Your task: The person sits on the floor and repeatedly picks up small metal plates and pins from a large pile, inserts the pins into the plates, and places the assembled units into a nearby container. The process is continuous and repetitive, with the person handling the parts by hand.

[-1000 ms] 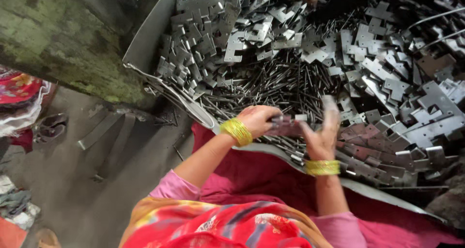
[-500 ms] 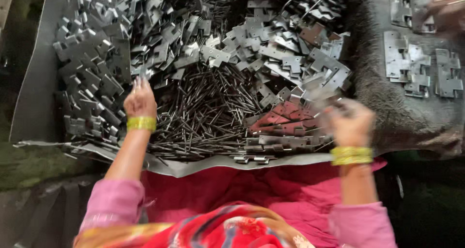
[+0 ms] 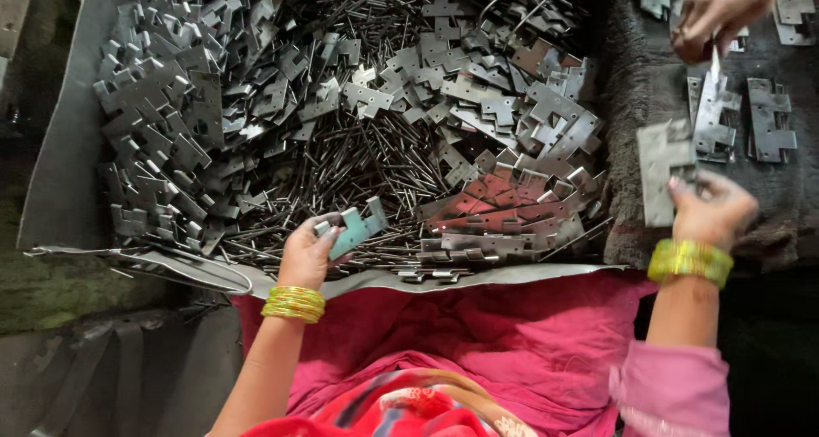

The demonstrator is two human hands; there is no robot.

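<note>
We see pins (image 3: 358,160) at the tray's (image 3: 60,181) centre, plates (image 3: 162,113) at nine o'clock, more plates (image 3: 512,121) at two o'clock.

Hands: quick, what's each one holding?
Left hand: closed on a notched metal plate.
Right hand: closed on a flat metal plate.

Dull grey metal hinge plates (image 3: 512,104), thin steel pins (image 3: 358,160), matt pink cloth (image 3: 512,335).

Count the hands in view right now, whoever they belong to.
3. Left hand holds a hinge leaf over the pin pile. Right hand holds a flat plate at right. Another person's hand is top right; others may be out of frame.
</note>
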